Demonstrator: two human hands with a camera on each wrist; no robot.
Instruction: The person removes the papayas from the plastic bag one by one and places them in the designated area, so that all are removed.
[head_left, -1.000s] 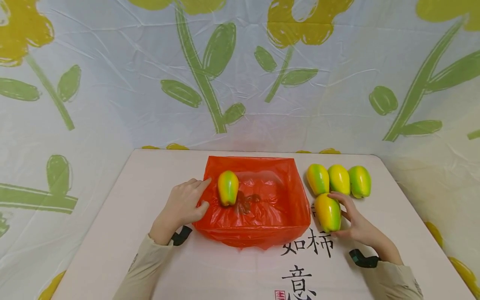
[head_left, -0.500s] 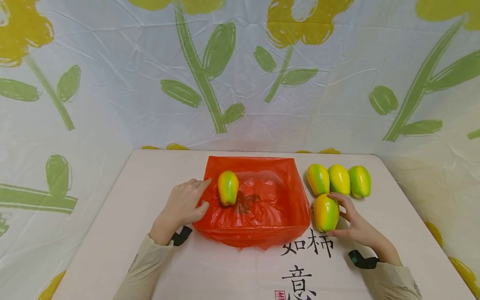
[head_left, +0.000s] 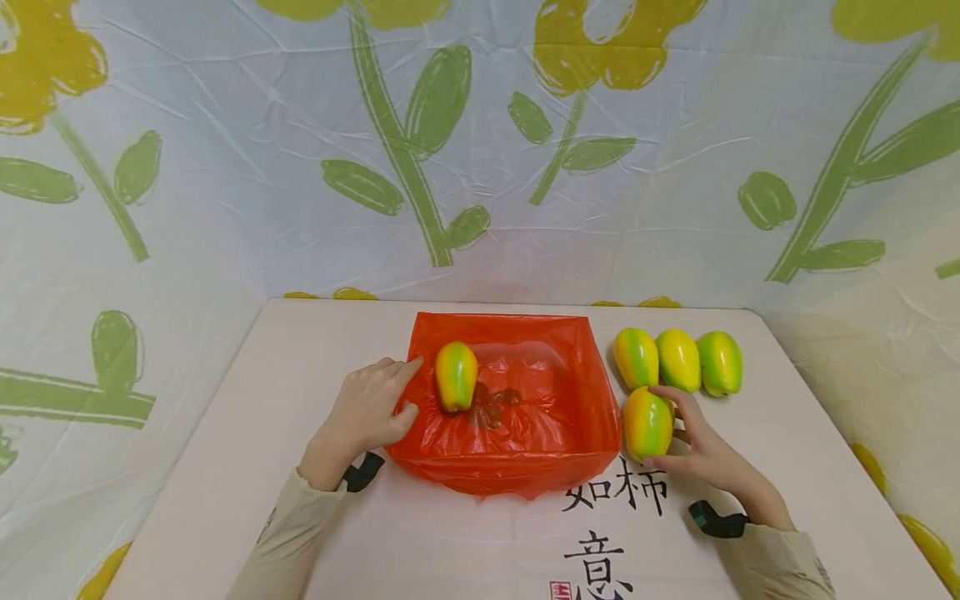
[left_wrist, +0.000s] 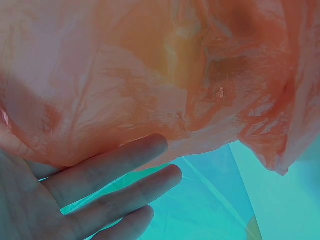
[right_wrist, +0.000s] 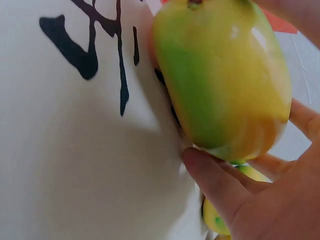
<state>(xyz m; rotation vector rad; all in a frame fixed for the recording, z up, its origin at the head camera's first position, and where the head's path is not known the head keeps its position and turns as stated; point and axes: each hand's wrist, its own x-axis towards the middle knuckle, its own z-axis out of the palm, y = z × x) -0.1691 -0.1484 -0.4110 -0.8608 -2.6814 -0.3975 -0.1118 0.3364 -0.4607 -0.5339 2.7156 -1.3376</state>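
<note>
My right hand (head_left: 712,450) holds a yellow-green papaya (head_left: 648,425) between thumb and fingers, close beside the right wall of a red plastic bag (head_left: 517,462). In the right wrist view this papaya (right_wrist: 225,75) fills the upper middle, fingers round its lower end. Whether it touches the table is unclear. My left hand (head_left: 367,408) rests at the bag's left edge with thumb and index finger extended; the left wrist view shows its fingers (left_wrist: 125,195) fairly straight against the plastic. Inside the open bag, on its left side, lies another papaya (head_left: 456,377).
Three more papayas stand in a row at the back right: a left one (head_left: 636,358), a middle one (head_left: 678,360) and a right one (head_left: 720,363). The pale table cloth (head_left: 465,558) bears black characters. A flower-patterned curtain (head_left: 285,167) surrounds the table.
My right hand has moved slightly left with the papaya, bringing it nearer the bag and turning it so that more green faces up. My left hand and the bag have stayed still.
</note>
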